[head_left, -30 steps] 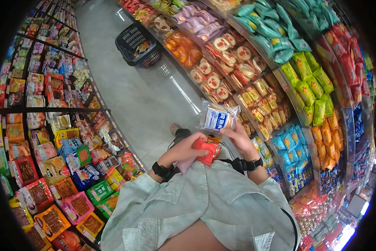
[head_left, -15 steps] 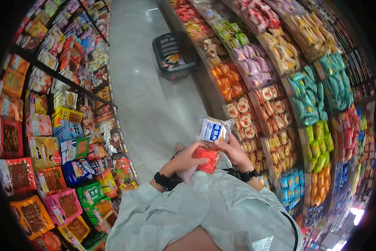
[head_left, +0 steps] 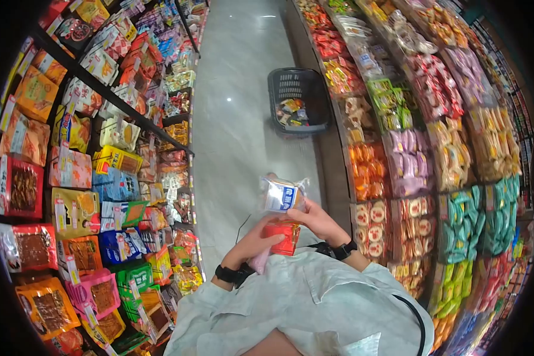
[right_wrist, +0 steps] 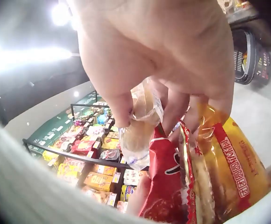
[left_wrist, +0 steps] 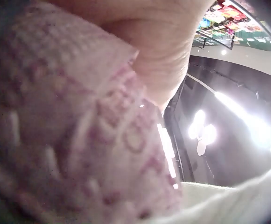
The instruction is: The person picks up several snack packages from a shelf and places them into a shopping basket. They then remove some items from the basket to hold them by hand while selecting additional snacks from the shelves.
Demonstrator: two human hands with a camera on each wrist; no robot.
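My left hand (head_left: 261,236) grips a red snack packet (head_left: 282,237) in front of my chest, with a pink packet (head_left: 259,260) tucked under the palm. The left wrist view is filled by that pink patterned packet (left_wrist: 79,140). My right hand (head_left: 305,213) pinches a clear packet with a blue and white label (head_left: 281,196) just above the red one. In the right wrist view the thumb and fingers (right_wrist: 126,112) hold the clear packet (right_wrist: 142,126) by its edge, with the red packet (right_wrist: 165,186) and a yellow-orange packet (right_wrist: 233,172) right below.
I stand in a shop aisle with a grey floor (head_left: 243,118). A black basket (head_left: 296,95) holding a few packets sits on the floor ahead, against the right-hand shelves (head_left: 409,148). Snack-filled shelves (head_left: 100,166) line the left side too.
The head view has swung so the aisle and basket lie straight ahead. The right hand has brought the clear packet down closer to the red packet held by the left hand.
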